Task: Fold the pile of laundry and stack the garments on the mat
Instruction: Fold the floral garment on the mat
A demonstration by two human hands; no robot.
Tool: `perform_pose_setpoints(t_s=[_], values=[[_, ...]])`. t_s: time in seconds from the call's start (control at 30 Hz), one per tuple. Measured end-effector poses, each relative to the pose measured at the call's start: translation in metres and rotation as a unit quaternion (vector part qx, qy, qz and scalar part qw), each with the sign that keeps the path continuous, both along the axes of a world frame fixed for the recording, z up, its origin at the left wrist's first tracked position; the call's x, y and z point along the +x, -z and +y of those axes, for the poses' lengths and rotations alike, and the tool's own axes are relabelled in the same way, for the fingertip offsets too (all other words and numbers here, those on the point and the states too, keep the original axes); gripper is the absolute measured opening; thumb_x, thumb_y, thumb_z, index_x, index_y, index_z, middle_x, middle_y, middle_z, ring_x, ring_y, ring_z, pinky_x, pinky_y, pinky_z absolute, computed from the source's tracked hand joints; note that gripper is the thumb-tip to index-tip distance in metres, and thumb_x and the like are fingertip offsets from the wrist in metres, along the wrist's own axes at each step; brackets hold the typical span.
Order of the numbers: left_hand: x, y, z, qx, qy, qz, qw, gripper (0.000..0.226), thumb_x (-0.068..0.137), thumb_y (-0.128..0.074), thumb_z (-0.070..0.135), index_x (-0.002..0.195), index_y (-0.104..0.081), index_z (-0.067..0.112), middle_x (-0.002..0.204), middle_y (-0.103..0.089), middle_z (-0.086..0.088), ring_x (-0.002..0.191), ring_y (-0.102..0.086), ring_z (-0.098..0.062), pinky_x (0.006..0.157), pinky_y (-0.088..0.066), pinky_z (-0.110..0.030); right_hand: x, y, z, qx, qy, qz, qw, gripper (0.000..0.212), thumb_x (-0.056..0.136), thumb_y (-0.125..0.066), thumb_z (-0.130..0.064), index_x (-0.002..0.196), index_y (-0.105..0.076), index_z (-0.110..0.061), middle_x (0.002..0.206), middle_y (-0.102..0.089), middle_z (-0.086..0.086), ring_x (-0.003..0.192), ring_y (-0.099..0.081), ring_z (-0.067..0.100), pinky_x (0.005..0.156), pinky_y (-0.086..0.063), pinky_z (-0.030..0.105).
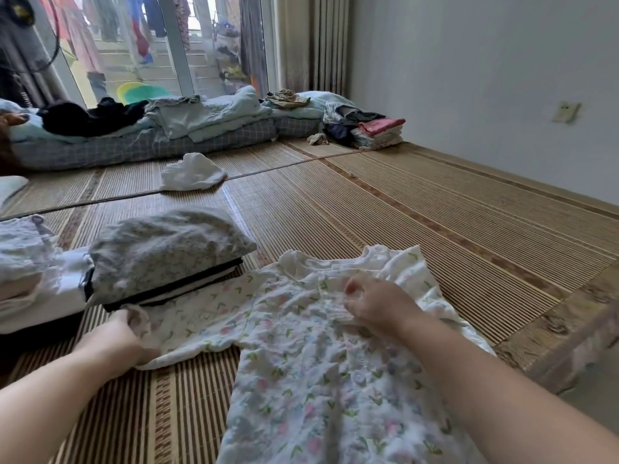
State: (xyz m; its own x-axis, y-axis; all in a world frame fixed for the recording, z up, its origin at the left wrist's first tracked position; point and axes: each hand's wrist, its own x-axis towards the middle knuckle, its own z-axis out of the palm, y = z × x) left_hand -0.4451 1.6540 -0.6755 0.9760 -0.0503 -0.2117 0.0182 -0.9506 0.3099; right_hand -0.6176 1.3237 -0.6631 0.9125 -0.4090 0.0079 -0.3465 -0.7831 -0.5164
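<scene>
A white floral shirt [301, 356] lies spread flat on the bamboo mat [418, 209], collar pointing away from me. My left hand [124, 336] grips the end of its left sleeve. My right hand [375, 304] pinches the cloth near the collar and chest. To the left stands a stack of folded garments [160, 252], a grey flowered piece on top of black and white ones. A crumpled white garment [192, 174] lies alone farther back on the mat.
More folded pale clothes [30, 262] sit at the far left. A second folded stack [380, 132] and loose clothes stand at the back by the wall. Quilts and bedding [140, 135] line the window side. The mat's raised edge [552, 333] runs along the right.
</scene>
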Motion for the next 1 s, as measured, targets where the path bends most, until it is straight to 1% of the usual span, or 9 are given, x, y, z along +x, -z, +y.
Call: perform_pose_setpoints(t_s=[0.13,0.27,0.37,0.47,0.6,0.73,0.8,0.9,1.0], values=[[-0.007,0.009,0.011,-0.172,-0.052,-0.021,0.983,0.082,0.065,-0.080,0.006,0.138,-0.045,0.017,0.099,-0.061,-0.010,0.068,-0.059,-0.026,0.058,-0.047,-0.032,0.006,0.012,-0.009,-0.042,0.018,0.068,0.997,0.074,0.074,-0.067,-0.054,0.140,-0.039,-0.035,0.151,-0.035,0.004,0.142,-0.024,0.030,0.111,-0.030,0.047],[-0.018,0.009,0.013,-0.389,-0.110,0.066,0.912,0.078,0.078,-0.067,-0.008,0.140,-0.041,0.030,0.109,-0.058,-0.014,0.059,-0.051,-0.027,0.048,-0.042,-0.028,0.006,0.023,-0.019,0.003,0.090,0.218,0.972,0.115,0.052,-0.058,-0.087,0.148,-0.006,-0.049,0.158,0.026,0.003,0.140,0.025,0.045,0.109,-0.001,0.067],[-0.033,-0.006,-0.002,-0.498,-0.138,0.143,0.844,0.069,0.085,-0.057,-0.012,0.138,-0.044,0.032,0.107,-0.057,-0.016,0.056,-0.051,-0.018,0.036,-0.040,-0.022,0.004,0.023,-0.022,0.007,0.114,0.232,0.966,0.127,0.042,-0.051,-0.095,0.147,0.004,-0.050,0.154,0.034,0.005,0.134,0.034,0.048,0.107,0.005,0.071],[-0.049,-0.026,-0.024,-0.578,-0.142,0.183,0.782,0.053,0.089,-0.049,-0.011,0.130,-0.052,0.022,0.113,-0.057,-0.017,0.069,-0.052,-0.016,0.047,-0.037,-0.024,0.003,0.021,-0.026,-0.003,0.110,0.212,0.971,0.130,0.045,-0.045,-0.098,0.150,0.007,-0.043,0.155,0.031,0.007,0.134,0.036,0.046,0.106,0.009,0.070],[-0.067,-0.060,-0.068,-0.567,-0.031,0.109,0.816,0.062,0.084,-0.055,-0.013,0.138,-0.049,0.017,0.114,-0.059,-0.009,0.068,-0.054,-0.015,0.047,-0.044,-0.022,-0.004,0.018,-0.040,-0.036,0.144,0.183,0.972,0.121,0.057,-0.036,-0.096,0.152,0.002,-0.032,0.156,0.027,0.012,0.138,0.033,0.040,0.108,0.014,0.064],[-0.092,-0.086,-0.135,-0.441,0.171,0.020,0.881,0.072,0.080,-0.061,-0.007,0.143,-0.042,0.022,0.086,-0.072,0.004,0.045,-0.050,0.002,0.043,-0.041,-0.016,-0.017,0.017,-0.060,0.003,0.124,0.169,0.978,0.108,0.069,-0.044,-0.086,0.152,0.002,-0.035,0.159,0.021,0.012,0.144,0.018,0.040,0.114,0.002,0.058],[-0.105,-0.090,-0.178,-0.366,0.249,0.001,0.897,0.071,0.081,-0.063,-0.003,0.143,-0.042,0.025,0.117,-0.066,-0.005,0.046,-0.050,0.004,0.041,-0.041,-0.009,-0.025,0.016,-0.067,0.021,0.092,0.160,0.983,0.101,0.076,-0.050,-0.077,0.153,0.000,-0.035,0.159,0.021,0.010,0.146,0.011,0.039,0.117,-0.004,0.054],[-0.119,-0.081,-0.230,-0.350,0.277,0.128,0.886,0.076,0.077,-0.070,-0.005,0.137,-0.048,0.036,0.109,-0.060,0.001,0.057,-0.053,-0.007,0.058,-0.050,-0.020,-0.033,0.014,-0.070,0.011,0.061,0.161,0.985,0.083,0.082,-0.055,-0.064,0.151,-0.020,-0.035,0.160,0.016,0.011,0.147,0.002,0.038,0.118,-0.010,0.053],[-0.116,-0.067,-0.248,-0.287,0.281,0.154,0.903,0.060,0.078,-0.075,0.007,0.129,-0.057,0.034,0.086,-0.057,0.008,0.073,-0.058,-0.017,0.067,-0.056,-0.028,-0.038,0.010,-0.075,0.031,0.070,0.101,0.992,0.059,0.084,-0.058,-0.046,0.140,-0.045,-0.033,0.160,-0.011,0.012,0.139,-0.032,0.031,0.113,-0.029,0.044]])
